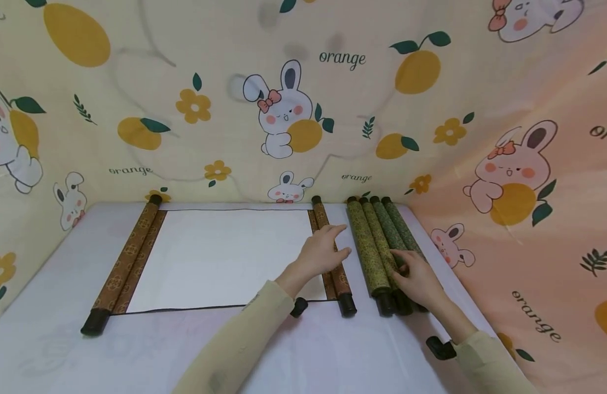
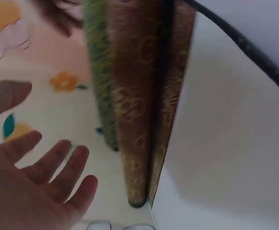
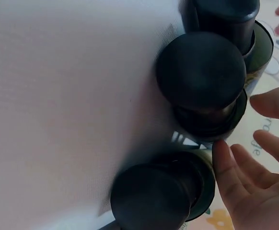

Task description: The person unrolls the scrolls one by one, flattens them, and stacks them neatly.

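A hanging scroll lies unrolled, its white sheet [image 1: 224, 257] stretched between a brown patterned left roll [image 1: 126, 254] and a similar right roll [image 1: 340, 279]. Over that right roll hovers my left hand [image 1: 319, 251], fingers extended and nothing in its palm. Several green patterned rolled scrolls [image 1: 366, 249] lie side by side to the right. My right hand [image 1: 421, 278] is at their near part, thumb and fingers spread loosely over the rolls. In the right wrist view, a fingertip [image 3: 221, 149] is right beside the rolls, whose black end knobs [image 3: 202, 72] face the camera.
The scrolls lie on a white-covered table [image 1: 195, 350]. A cloth wall [image 1: 214, 60] printed with rabbits and oranges rises behind it, and another printed side [image 1: 569, 262] stands close to the right of the green rolls. Black wrist camera parts [image 1: 440, 348] sit below the right hand.
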A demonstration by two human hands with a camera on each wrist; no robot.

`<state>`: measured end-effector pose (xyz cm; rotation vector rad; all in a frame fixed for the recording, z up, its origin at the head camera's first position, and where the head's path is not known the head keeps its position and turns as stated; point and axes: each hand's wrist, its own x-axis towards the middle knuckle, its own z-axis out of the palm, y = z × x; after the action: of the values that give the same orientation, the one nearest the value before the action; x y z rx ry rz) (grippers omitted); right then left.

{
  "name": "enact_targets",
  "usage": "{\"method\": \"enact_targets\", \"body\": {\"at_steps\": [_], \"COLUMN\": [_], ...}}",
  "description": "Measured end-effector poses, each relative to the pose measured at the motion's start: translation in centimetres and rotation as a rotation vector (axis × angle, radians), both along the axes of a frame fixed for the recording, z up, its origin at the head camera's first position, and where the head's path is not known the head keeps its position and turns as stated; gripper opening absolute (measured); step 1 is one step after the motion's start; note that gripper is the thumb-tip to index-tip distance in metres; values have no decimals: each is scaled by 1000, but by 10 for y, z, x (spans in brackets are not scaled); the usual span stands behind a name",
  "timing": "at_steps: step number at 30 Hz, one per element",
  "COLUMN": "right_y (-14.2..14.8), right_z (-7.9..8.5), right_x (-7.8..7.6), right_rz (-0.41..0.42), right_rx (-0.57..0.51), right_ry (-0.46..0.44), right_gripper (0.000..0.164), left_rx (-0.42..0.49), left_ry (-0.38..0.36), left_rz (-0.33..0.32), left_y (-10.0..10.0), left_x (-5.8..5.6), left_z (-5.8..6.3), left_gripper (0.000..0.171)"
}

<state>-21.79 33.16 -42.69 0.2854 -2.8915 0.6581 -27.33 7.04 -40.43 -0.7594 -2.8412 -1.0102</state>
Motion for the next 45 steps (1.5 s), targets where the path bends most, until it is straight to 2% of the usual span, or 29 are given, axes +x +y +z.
{"method": "enact_targets", "body": {"at_steps": [3, 6, 10, 17, 20, 24, 28, 33, 37, 45], "right_y": [0, 0, -1, -4, -5, -6, -5, -3, -4, -9], "right_z": [0, 0, 0, -2, -1, 1, 1, 0, 2, 6], "right_x": [-1, -2, -4, -6, -6, -9, -13, -15, -16, -18], "right_rz": [2, -4, -12, -14, -10, 9, 29, 40, 27, 8], "right_rx": [29, 44, 38, -45, -22, 15, 5, -109, -209, -410], "right_ry": [-16, -40, -61, -181, -171, -151, -172, -255, -332, -439], "right_gripper": [58, 59, 57, 49, 49, 51, 51, 53, 58, 62], "left_rx": [-116, -190, -234, -333, -351, -344, -315, -293, -268, -138], "left_ry": [9, -1, -22, -6, -6, -28, -83, -132, -154, -222], "left_rz": [-53, -83, -106, -155, -166, -175, -181, -170, -163, -166], "left_y": [15, 27, 38, 47, 49, 50, 51, 53, 53, 47], "left_x": [-3, -5, -7, -8, -8, -7, -5, -3, -5, -7], "left_z": [-4, -7, -10, -23, -27, -30, -29, -28, -29, -28], "left_gripper": [61, 63, 67, 73, 76, 78, 81, 86, 87, 85]}}
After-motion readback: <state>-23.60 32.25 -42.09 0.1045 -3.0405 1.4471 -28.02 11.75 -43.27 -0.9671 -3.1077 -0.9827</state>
